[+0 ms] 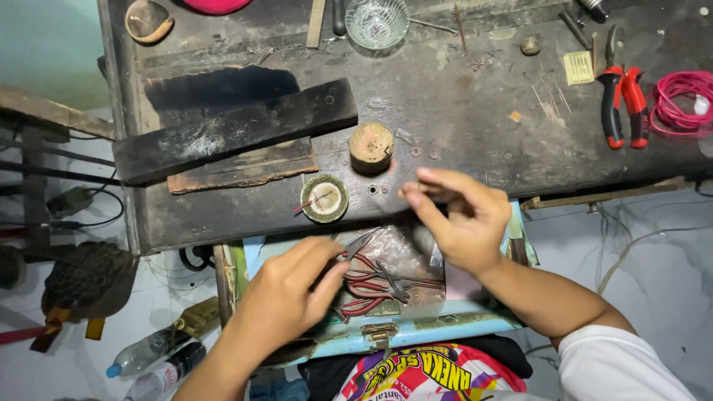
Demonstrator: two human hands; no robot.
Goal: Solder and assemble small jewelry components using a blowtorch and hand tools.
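Observation:
My left hand [286, 289] grips small pliers or tweezers [356, 245] whose metal tips point up and to the right, over an open light-blue drawer [416, 327]. My right hand [457, 219] hovers at the edge of the workbench, fingers pinched together near the tool tips; whether it holds something tiny I cannot tell. Several red-handled pliers [375, 286] lie in the drawer below both hands. Two small metal rings [425, 153] rest on the dark workbench [460, 111] just above my right hand.
A wooden stump [370, 146] and a round green-rimmed dish [324, 197] sit near the bench edge. A charred wooden plank [238, 128] lies left. Red-handled cutters [622, 104], coiled pink wire [679, 104] and a glass bowl [376, 22] are farther back. Plastic bottles [152, 356] lie on the floor.

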